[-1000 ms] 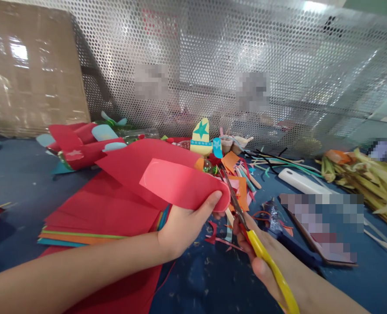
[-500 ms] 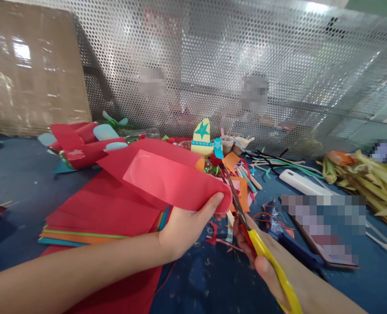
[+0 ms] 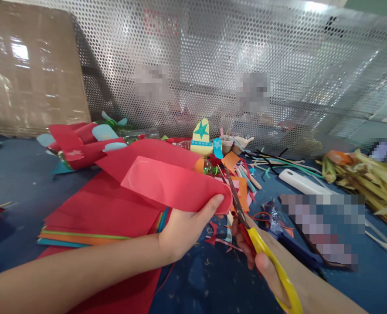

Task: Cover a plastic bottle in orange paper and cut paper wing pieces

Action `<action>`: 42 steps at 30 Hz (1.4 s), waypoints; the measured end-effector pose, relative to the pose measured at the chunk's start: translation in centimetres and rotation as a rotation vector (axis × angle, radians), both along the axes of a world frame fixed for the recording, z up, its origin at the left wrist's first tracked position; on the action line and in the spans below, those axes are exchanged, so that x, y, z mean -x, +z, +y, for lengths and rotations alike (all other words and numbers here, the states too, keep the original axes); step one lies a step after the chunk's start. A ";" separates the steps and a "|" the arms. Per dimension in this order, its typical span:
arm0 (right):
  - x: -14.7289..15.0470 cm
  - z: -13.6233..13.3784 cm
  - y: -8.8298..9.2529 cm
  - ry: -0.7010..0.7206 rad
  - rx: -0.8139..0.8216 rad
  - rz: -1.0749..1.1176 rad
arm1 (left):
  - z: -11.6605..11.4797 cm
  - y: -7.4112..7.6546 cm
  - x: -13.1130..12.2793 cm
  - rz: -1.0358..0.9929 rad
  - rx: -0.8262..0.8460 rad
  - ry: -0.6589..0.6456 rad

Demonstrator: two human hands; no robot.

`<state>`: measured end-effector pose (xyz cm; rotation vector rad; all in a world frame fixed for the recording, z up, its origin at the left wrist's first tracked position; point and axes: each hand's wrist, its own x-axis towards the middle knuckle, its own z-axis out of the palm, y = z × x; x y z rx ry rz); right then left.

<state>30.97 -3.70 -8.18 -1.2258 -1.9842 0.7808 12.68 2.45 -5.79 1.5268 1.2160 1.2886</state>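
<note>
A long red paper piece (image 3: 170,185) with one rounded end is pinched in my left hand (image 3: 188,224), the thumb lying on its right end. My right hand (image 3: 262,250) holds yellow-handled scissors (image 3: 257,244), fingers wrapped round the handles. The slightly parted blades point up and away, beside the rounded paper end. Below and left of the piece lies a stack of coloured paper (image 3: 105,209), red on top, with green, orange and blue edges beneath. A faint curved line shows on the piece's left end.
Red paper-covered bottle crafts (image 3: 79,148) stand behind, left. A yellow craft with a teal star (image 3: 201,137) is at the back centre. Paper scraps (image 3: 241,187), a glue gun (image 3: 291,242), a white-handled tool (image 3: 303,183) and dried husks (image 3: 370,183) lie right. Perforated metal (image 3: 206,61) rises behind.
The left end of the red piece has dipped slightly. Both hands and the scissors stay nearly where they were, with their holds unchanged.
</note>
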 end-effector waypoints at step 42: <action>0.7 0.3 0.4 -0.067 0.124 0.072 | 0.4 -0.1 0.0 -0.067 -0.021 -0.065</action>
